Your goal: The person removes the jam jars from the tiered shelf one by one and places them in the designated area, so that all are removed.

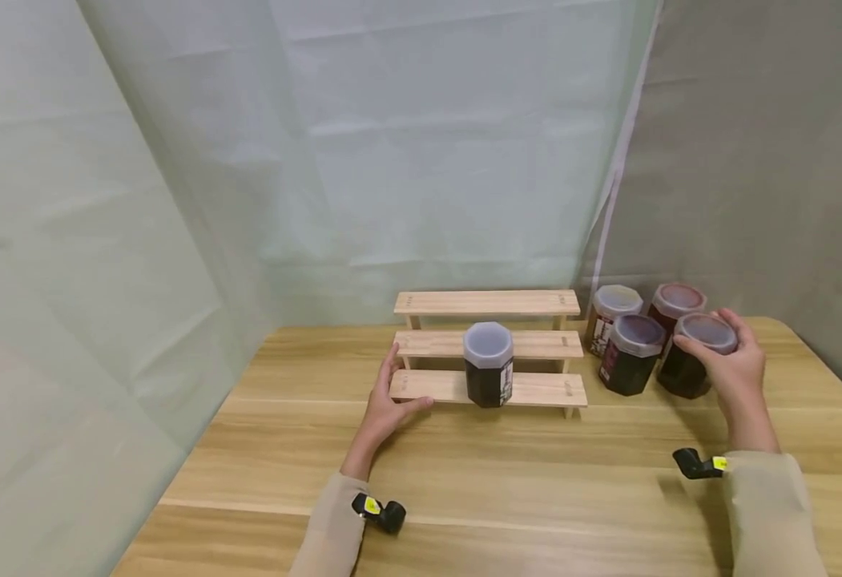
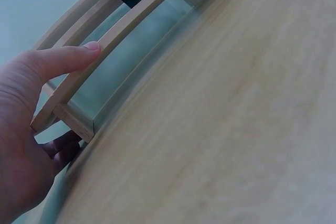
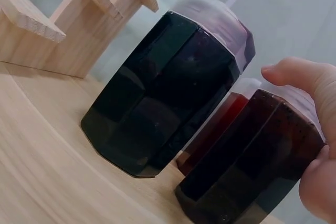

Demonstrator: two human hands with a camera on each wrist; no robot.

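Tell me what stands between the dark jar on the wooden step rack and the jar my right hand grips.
In the head view, one dark jar with a purple-tinted lid stands between the rack's jar and the gripped jar.

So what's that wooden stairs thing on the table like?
The wooden rack is pale bare wood with three flat steps rising toward the back, on short legs. It stands on the table near the curtain. One dark jar with a frosted lid stands upright on the lowest step. The left hand holds that step's left end.
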